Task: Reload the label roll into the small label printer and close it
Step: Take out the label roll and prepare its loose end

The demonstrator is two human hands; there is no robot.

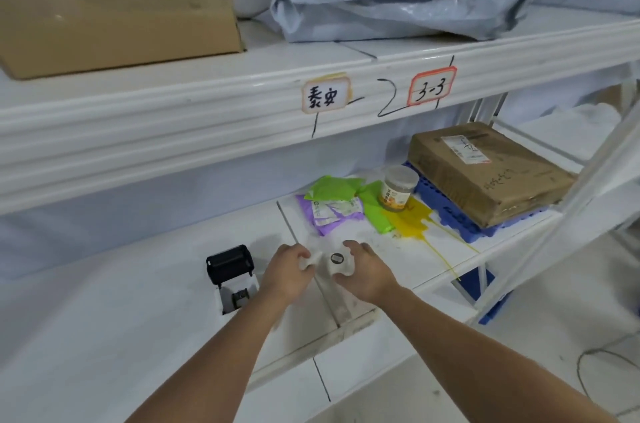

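- White and round, the roll [336, 262] sits between our two hands, held just above the shelf [173, 301].
- Our right hand [367, 275] clasps the roll from the right, thumb under and fingers curled over its top edge; the dark core faces us.
- Our left hand [285, 272] pinches the loose white end of the roll, pulled out to the left; the fingertips are closed on it.
- Our hands are near each other, joined only by that short strip.
- Left of our left hand, just beside its wrist, the printer [232, 278] stands on the shelf with its black lid tipped up and back, and the bay below it open.
- We see the roll well clear of that bay, to its right.
- Farther back on the shelf lie green and purple bags [337, 204], a jar [398, 188] and a box [485, 169] on a blue tray [450, 211].
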